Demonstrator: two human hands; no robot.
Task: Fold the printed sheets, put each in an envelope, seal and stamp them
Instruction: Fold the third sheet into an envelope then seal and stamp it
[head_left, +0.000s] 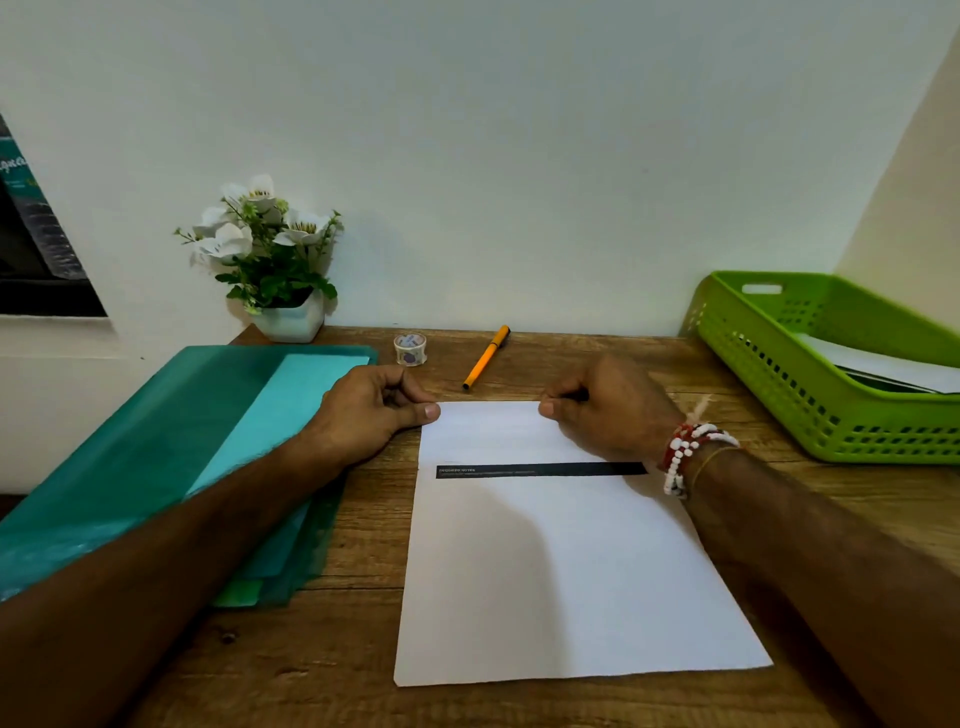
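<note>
The left hand (374, 410) and right hand (608, 410) each pinch a far corner of the sheet (561, 571), whose length runs back from them toward the person.

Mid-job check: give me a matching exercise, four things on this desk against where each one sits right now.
Things:
1 pen
2 basket
3 flower pot
4 printed sheet

Places:
A far back on the left
B flat in the middle, far edge pinched by left hand and right hand
C on the right, white paper inside
D lying just behind the sheet

Pairs: 1-D, 2-C, 3-A, 4-B
</note>
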